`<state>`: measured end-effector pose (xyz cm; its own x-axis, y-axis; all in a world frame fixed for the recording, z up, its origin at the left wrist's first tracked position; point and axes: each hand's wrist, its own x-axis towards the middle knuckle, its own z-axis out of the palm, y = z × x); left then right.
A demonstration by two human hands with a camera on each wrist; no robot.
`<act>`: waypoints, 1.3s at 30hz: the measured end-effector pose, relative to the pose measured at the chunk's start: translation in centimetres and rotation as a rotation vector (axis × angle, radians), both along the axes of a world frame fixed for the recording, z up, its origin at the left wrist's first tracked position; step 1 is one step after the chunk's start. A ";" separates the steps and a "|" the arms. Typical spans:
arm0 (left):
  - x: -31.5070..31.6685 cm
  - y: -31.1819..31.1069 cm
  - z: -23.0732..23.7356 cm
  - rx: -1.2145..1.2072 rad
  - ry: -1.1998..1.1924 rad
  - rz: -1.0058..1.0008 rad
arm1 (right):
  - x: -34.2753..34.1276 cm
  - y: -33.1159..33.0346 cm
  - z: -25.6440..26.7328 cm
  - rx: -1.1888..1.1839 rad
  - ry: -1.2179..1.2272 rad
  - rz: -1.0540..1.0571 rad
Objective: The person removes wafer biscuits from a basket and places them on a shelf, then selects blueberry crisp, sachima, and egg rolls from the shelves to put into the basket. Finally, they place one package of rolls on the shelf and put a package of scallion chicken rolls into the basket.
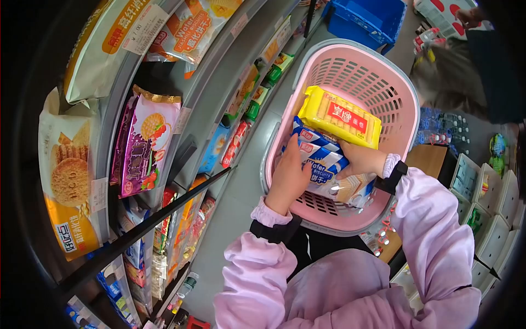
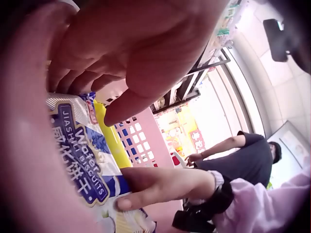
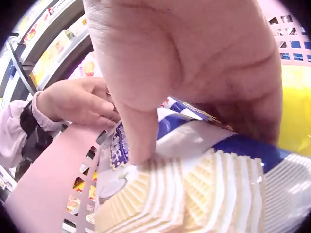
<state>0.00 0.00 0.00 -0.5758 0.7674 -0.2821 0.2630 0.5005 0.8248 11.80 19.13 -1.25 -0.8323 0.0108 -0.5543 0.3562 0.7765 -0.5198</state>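
Observation:
Blue-and-white wafer packs (image 1: 323,159), at least two together, lie in a pink basket (image 1: 402,101) beside a yellow biscuit pack (image 1: 341,117). My left hand (image 1: 289,178) holds the left side of the front wafer pack (image 2: 80,153), its fingertips partly hidden. On the other side my right hand (image 1: 364,162) grips the same pack, thumb on the printed front and fingers behind it. The right wrist view shows that thumb pressing the wafer pack (image 3: 194,189) near its wafer picture. The yellow pack touches the wafer packs on their far side.
Shelves of packaged biscuits (image 1: 145,142) run along the left. A blue crate (image 1: 364,22) stands beyond the basket. At the right are bottles (image 1: 449,129), white bins (image 1: 487,219) and another person (image 1: 466,77), also visible in the left wrist view.

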 end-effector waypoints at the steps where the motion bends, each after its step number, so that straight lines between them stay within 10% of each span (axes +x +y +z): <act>1: 0.1 0.2 0.6 0.040 -0.024 -0.011 | 0.1 0.1 -0.1 -0.037 0.072 0.014; 9: -0.6 0.8 0.3 0.093 -0.024 -0.015 | -2.1 0.2 1.6 -0.111 -0.291 -0.031; 19: -2.0 -1.2 6.1 0.205 -0.035 -0.011 | -0.5 2.1 7.1 -0.218 -0.064 -0.162; 30: -2.8 -6.1 11.4 0.312 -0.109 -0.068 | -5.7 -1.0 18.4 -0.098 0.238 0.253; 39: -0.7 -14.7 12.6 0.416 -0.191 0.433 | -14.4 -8.1 22.4 -0.040 0.049 0.588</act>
